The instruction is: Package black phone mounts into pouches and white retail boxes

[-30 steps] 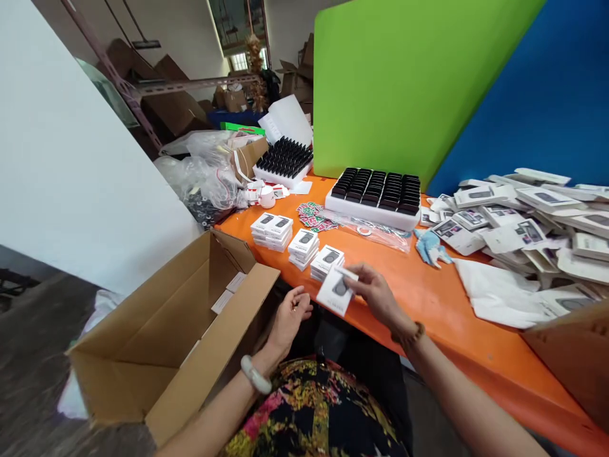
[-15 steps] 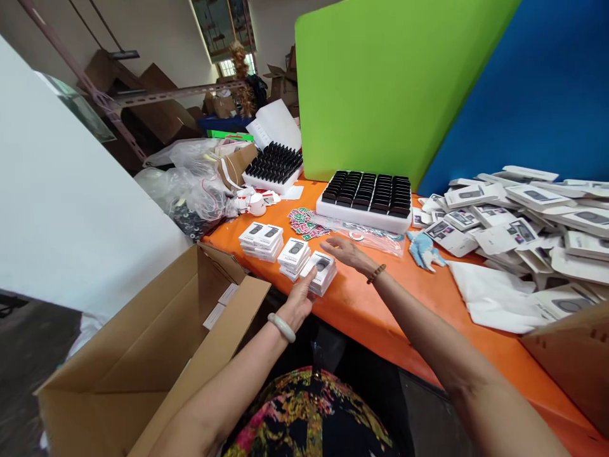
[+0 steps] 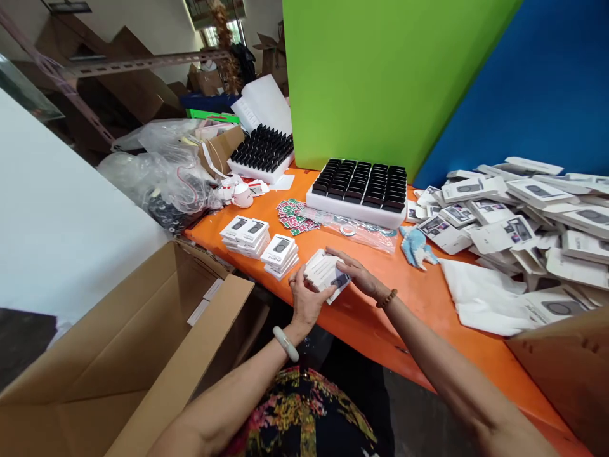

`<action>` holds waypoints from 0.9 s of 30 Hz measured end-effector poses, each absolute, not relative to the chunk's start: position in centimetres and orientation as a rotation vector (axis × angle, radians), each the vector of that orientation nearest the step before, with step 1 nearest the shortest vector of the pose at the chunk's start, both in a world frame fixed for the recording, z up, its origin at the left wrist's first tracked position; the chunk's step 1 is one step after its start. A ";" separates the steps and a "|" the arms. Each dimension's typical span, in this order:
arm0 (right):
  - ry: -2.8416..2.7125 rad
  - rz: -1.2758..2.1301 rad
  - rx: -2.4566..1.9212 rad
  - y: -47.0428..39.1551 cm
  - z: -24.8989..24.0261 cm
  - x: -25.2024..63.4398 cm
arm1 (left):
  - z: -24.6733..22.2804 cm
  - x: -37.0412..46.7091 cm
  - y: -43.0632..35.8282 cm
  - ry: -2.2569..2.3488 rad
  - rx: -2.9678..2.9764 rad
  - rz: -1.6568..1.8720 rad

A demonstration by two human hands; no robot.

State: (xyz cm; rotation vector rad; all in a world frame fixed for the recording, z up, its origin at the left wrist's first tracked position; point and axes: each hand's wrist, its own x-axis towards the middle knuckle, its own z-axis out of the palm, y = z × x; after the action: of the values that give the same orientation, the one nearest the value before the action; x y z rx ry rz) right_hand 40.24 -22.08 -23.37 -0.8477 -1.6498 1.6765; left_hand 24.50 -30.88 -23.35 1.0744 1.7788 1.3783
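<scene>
A stack of small white boxes is tilted at the table's front edge, its sides turned up toward me. My left hand grips it from the near left, thumb across the front and fingers along the left side. From the right, my right hand holds the same stack, fingers over its far end. Just left of my hands stands another stack of white boxes printed with a dark round device. Beyond it, two stacks of the same boxes sit side by side.
An open cardboard carton stands at the left, some white boxes inside. White foam trays hold rows of black pieces. Stickers, a plastic bag and a blue-white cloth lie nearby. White boxes are heaped at the right.
My right hand has come down onto the stack, which both hands now hold. The stack has been tipped so its sides show, and moved slightly away from its neighbour.
</scene>
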 end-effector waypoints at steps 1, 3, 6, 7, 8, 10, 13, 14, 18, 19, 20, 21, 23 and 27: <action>-1.612 1.628 -0.851 -22.5 -24.0 40.7 | -23.5 24.4 -30.4 1.782 1.227 1.342; -1.527 1.521 -0.894 -23.2 -25.4 41.2 | -23.9 24.0 -29.5 1.711 1.517 1.246; -1.381 1.440 -0.958 -23.3 -27.0 41.0 | -24.9 23.4 -28.9 1.611 1.775 1.097; -1.331 1.447 -0.959 -23.2 -27.2 40.9 | -25.3 23.3 -28.9 1.610 1.804 1.079; -1.289 1.462 -0.947 -22.9 -27.2 40.6 | -25.7 23.4 -29.0 1.624 1.813 1.080; -1.249 1.492 -0.917 -22.5 -26.8 40.2 | -26.3 23.8 -29.3 1.653 1.786 1.114; -1.288 1.553 -0.925 -22.6 -25.7 39.6 | -26.6 24.9 -29.4 1.618 1.650 1.223; -1.294 1.573 -0.940 -22.9 -25.3 39.5 | -26.5 25.4 -29.3 1.589 1.585 1.266; -1.292 1.611 -0.988 -24.1 -24.8 39.1 | -25.5 27.0 -29.0 1.512 1.302 1.394; -1.313 1.604 -1.001 -24.3 -24.8 39.1 | -25.3 27.1 -29.0 1.510 1.252 1.403; -1.351 1.593 -1.015 -24.3 -24.9 39.3 | -25.2 27.1 -29.0 1.513 1.221 1.401; -1.400 1.574 -1.023 -24.2 -24.9 39.5 | -25.1 27.0 -29.0 1.516 1.211 1.386; -1.533 1.544 -1.004 -23.7 -24.8 40.4 | -25.1 26.3 -28.9 1.525 1.251 1.325; -1.917 1.581 -0.877 -21.9 -23.4 43.2 | -24.4 24.4 -28.7 1.538 1.463 1.058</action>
State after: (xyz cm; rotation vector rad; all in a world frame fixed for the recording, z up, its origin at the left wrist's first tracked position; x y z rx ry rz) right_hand 43.21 -21.91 -23.44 -0.8768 -1.9172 1.5815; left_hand 24.39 -28.72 -24.40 1.4629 1.5383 1.0582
